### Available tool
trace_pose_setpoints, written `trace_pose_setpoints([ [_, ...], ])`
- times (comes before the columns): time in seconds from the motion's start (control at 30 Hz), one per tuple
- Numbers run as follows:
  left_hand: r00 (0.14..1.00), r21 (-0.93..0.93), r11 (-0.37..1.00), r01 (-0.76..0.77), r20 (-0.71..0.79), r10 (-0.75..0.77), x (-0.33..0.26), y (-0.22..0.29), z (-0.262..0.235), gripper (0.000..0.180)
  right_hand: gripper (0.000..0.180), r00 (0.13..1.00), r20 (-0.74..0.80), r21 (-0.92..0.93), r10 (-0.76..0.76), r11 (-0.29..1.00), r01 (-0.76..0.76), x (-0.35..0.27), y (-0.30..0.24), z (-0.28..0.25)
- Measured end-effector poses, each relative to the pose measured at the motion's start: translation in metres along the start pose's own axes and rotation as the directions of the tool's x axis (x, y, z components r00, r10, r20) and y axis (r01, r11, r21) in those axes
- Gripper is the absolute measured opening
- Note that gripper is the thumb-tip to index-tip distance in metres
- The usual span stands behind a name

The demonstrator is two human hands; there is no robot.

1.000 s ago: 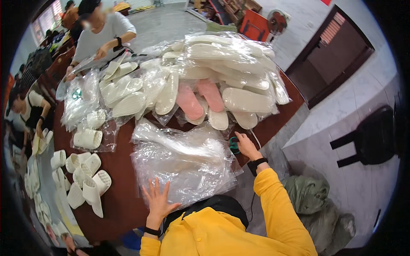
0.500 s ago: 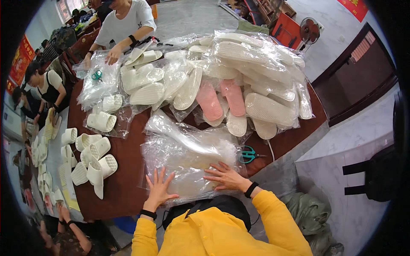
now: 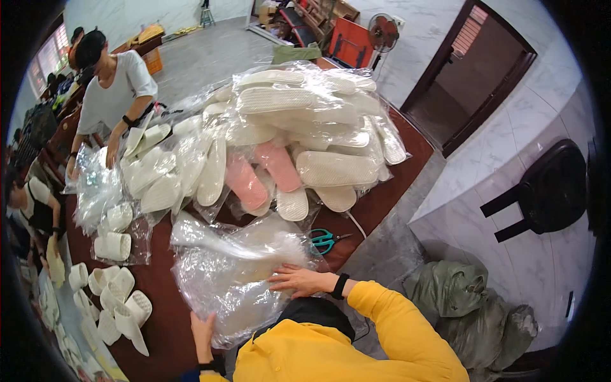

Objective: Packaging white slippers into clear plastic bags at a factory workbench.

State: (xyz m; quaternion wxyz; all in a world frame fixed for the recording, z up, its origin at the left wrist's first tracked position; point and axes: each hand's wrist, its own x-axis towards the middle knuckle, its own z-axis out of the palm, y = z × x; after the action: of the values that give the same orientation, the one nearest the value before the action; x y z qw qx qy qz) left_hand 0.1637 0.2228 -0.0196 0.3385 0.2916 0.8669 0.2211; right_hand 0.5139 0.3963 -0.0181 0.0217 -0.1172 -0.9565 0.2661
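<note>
Both hands (image 3: 299, 279) on clear plastic bags (image 3: 232, 280) (pale slippers inside)

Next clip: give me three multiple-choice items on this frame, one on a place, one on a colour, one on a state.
1. Where do the scissors lie on the table?
A. right of the clear bag pile
B. under the pink slippers
C. on the floor

2. What colour are the scissors' handles?
A. red
B. teal green
C. black

3. How is the right hand?
A. closed round the scissors
B. raised off the table
C. flat, fingers spread, on the clear bag pile

Answers: 1 A, they sit beside the pile's right edge; 2 B, the loops show teal; 3 C, the palm lies on the plastic.
</note>
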Motion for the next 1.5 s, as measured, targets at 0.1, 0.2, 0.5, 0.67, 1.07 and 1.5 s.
trace_pose_setpoints([
  [0.1,0.975,-0.324,0.940,-0.106,0.154,0.163,-0.003,-0.023,0.004,0.054,0.046,0.951,0.184,0.456,0.248,0.835,-0.306,0.002,0.005,-0.036],
  [0.2,0.969,-0.637,0.763,0.111,0.239,0.059,-0.019,-0.016,-0.006,0.051,0.027,0.594,-0.550,0.591,0.587,0.776,-0.220,-0.018,0.024,-0.085],
  [0.5,0.905,0.109,0.964,-0.243,-0.333,0.266,-0.048,0.029,0.001,0.062,0.045,-0.151,0.008,0.724,0.988,0.098,0.683,-0.102,0.223,-0.118],
  [0.67,0.672,0.491,0.493,-0.718,0.308,0.673,-0.065,0.042,-0.008,0.083,0.045,-0.404,-0.005,0.657,0.915,0.308,0.688,-0.070,0.226,-0.137],
  [1.07,0.641,0.413,0.500,-0.761,0.356,0.680,-0.034,0.003,0.026,0.082,0.035,-0.235,-0.799,0.595,0.554,0.785,-0.172,-0.006,0.026,-0.228],
  [1.5,0.928,-0.866,0.487,-0.111,0.085,0.363,0.027,-0.099,-0.034,0.036,0.050,0.982,-0.181,0.038,0.052,0.998,-0.046,0.262,-0.245,-0.076],
])
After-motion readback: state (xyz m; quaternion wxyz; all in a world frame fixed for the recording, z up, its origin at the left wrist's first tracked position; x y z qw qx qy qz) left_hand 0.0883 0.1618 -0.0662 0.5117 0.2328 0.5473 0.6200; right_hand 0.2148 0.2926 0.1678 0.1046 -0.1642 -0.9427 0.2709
